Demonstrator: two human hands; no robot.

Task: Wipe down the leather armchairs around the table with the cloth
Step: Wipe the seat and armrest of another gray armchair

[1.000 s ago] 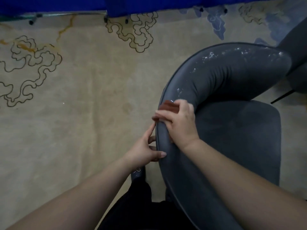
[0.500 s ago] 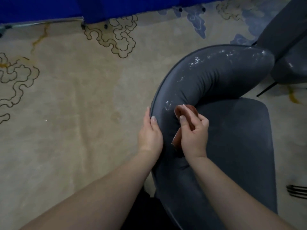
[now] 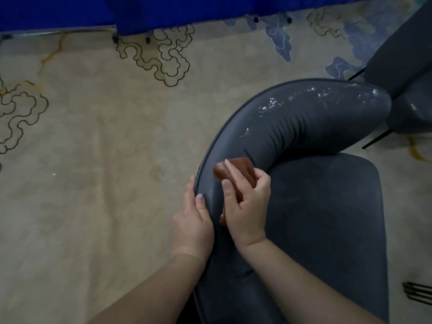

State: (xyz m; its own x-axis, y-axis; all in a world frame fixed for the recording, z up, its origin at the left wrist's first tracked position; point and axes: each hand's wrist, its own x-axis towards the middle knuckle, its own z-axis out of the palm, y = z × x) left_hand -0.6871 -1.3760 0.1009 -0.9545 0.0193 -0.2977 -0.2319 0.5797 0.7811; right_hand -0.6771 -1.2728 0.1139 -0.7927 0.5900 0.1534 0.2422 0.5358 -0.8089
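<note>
The right hand (image 3: 245, 204) is curled around a folded reddish-brown cloth (image 3: 236, 172), fingers laid over its top and thumb beneath, pressing it against the padded back roll of the grey leather armchair (image 3: 304, 122). Just to its left, the left hand (image 3: 192, 220) lies flat and open along the outer rim of the same backrest with nothing in it, apparently steadying the chair. The step in hand looks like wiping the backrest curve, at the bend where it turns toward the arm.

Ahead of the cloth and off to the right, the roll carries pale specks and smears (dust or dried residue, hard to tell which), so that stretch seems not yet cleaned. The next move probably calls for sliding the cloth forward along the curve with firm, even pressure, following the round of the padding, while the left hand braces the rim. Below the right wrist the seat (image 3: 327, 218) spreads out dull and matte. Farther right, a second grey chair (image 3: 402, 73) stands on the patterned carpet (image 3: 93, 160)
</note>
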